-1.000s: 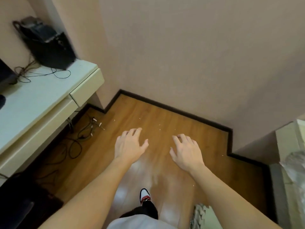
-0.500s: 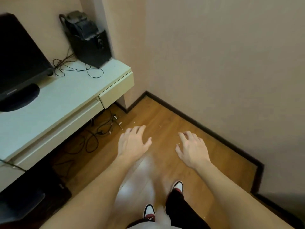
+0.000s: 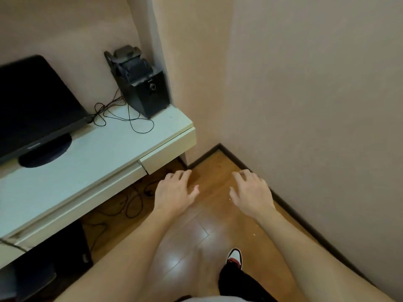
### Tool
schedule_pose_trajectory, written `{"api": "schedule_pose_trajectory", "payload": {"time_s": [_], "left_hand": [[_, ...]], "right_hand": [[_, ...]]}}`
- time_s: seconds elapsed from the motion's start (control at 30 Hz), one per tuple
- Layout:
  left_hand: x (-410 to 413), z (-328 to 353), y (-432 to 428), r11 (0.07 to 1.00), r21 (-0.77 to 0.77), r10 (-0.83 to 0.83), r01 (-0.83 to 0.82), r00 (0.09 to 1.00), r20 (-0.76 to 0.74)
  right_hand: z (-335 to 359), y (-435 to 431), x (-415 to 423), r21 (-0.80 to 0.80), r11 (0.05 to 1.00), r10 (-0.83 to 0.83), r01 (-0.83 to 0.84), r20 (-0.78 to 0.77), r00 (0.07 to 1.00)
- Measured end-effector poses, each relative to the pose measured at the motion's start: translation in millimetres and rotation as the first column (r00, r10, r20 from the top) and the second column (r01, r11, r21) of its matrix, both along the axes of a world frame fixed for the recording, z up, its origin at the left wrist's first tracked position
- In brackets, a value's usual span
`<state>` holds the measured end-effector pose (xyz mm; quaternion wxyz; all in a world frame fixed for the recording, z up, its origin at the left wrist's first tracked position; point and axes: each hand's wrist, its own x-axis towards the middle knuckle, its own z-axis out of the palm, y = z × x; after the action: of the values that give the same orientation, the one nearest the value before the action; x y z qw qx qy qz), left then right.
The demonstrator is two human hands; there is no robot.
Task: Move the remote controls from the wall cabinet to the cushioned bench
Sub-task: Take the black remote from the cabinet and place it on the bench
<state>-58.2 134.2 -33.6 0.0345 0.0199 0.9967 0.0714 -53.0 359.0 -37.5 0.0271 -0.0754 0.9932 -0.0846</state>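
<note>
A: Was anything being carried at this point?

B: Nothing. The left hand [image 3: 174, 192] and right hand [image 3: 250, 192] were held out over the floor [image 3: 202, 225], fingers spread, both empty.

A: And the remotes?

B: None could be seen. Neither a wall cabinet nor a cushioned bench was in view either.

A: What was shown, then?

B: A white desk [image 3: 113, 149] at the left, with a TV [image 3: 32, 105] on it and a black speaker [image 3: 144, 88] in its far corner; loose cables [image 3: 122, 118] were trailed between them. A bare wall [image 3: 305, 105] was seen to the right.

A: So how far along was the task judged to be?

B: No transfer could be confirmed. Fetching the remotes and laying them on the bench were judged as left to be done.
</note>
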Motion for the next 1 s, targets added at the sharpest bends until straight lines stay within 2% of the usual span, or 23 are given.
{"api": "schedule_pose_trajectory", "payload": {"time_s": [0.23,0.53,0.77,1.0], "left_hand": [[-66.3,12.9,2.0,0.990,-0.059,0.130,-0.129,0.991,0.014],[-109.5,11.7,-56.3,0.950,-0.057,0.310,-0.308,0.950,0.031],[-192.8,9.3,-129.7,0.934,-0.032,0.355,-0.356,0.934,-0.038],[-273.1,20.3,-179.5,0.945,-0.038,0.320,-0.323,0.945,-0.073]], "right_hand": [[2.9,11.4,-107.0,-0.032,0.989,0.148,-0.146,0.036,0.988],[-9.7,-63.4,-202.7,-0.072,0.920,0.391,-0.385,0.094,0.916],[-11.7,-143.0,-290.4,-0.003,0.890,0.455,-0.455,0.067,0.888],[5.4,-211.5,-364.7,0.011,0.878,0.479,-0.479,-0.013,0.878]]}}
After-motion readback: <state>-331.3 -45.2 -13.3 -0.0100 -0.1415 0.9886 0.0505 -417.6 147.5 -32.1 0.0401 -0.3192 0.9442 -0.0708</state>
